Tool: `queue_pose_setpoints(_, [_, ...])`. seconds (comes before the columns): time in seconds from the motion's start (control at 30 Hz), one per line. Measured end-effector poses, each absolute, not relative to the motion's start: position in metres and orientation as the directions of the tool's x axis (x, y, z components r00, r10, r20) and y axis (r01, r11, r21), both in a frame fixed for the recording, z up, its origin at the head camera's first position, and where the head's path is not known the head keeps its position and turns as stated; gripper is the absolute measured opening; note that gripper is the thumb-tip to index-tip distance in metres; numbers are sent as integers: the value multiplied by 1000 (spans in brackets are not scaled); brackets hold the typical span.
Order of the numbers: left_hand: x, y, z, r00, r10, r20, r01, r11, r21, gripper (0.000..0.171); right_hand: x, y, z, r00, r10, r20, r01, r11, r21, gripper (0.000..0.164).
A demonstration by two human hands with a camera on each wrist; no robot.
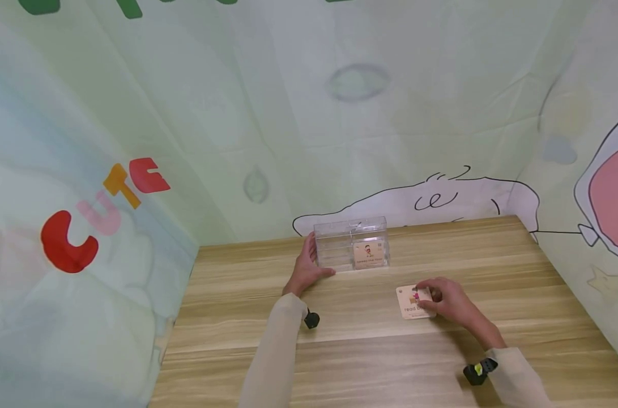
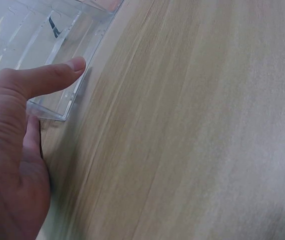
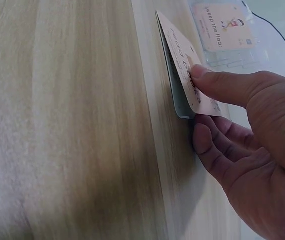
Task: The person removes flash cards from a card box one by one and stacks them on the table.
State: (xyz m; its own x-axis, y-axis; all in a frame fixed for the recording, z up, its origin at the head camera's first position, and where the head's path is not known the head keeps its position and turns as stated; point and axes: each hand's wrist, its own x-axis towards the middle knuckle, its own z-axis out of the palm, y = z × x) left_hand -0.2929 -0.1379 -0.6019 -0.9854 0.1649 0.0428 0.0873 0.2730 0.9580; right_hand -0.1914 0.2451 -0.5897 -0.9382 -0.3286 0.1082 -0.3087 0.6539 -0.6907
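A clear plastic box (image 1: 334, 249) with two compartments stands at the back of the table. My left hand (image 1: 306, 267) holds its left end, thumb along the front and fingers at the side; in the left wrist view the thumb (image 2: 57, 77) lies across the box's near edge. A "sweep the floor" picture card (image 1: 369, 254) sits in the right compartment. To the right and nearer, my right hand (image 1: 454, 301) pinches "read books" picture cards (image 1: 408, 301). The right wrist view shows the printed top card (image 3: 175, 47) slightly apart from a greenish layer under it.
The wood-grain table (image 1: 349, 362) reaches back to a printed cloth wall (image 1: 268, 124), close behind the box. Cloth also encloses the left and right sides. Each wrist wears a small black device, such as the right one (image 1: 476, 373).
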Motion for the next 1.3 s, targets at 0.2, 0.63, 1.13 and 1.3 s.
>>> queue_pose_setpoints(0.2, [-293,-137,-603,-986,158,59,100,264,959,124,-192,245,-591,-940,-327,97,-303,671,-677,35])
queue_pose_setpoints(0.63, [-295,-138,-604,-985,167,41,88,282,955,124,-192,244,-591,-950,-310,39,-256,697,-670,35])
queue_pose_setpoints(1.13, [-296,-138,-606,-988,156,6,53,297,954,124,-191,242,-590,-949,-316,-1,-240,724,-647,36])
queue_pose_setpoints(1.3, [-295,-137,-605,-990,144,-4,40,302,952,123,-189,239,-586,-948,-317,-13,-237,736,-635,36])
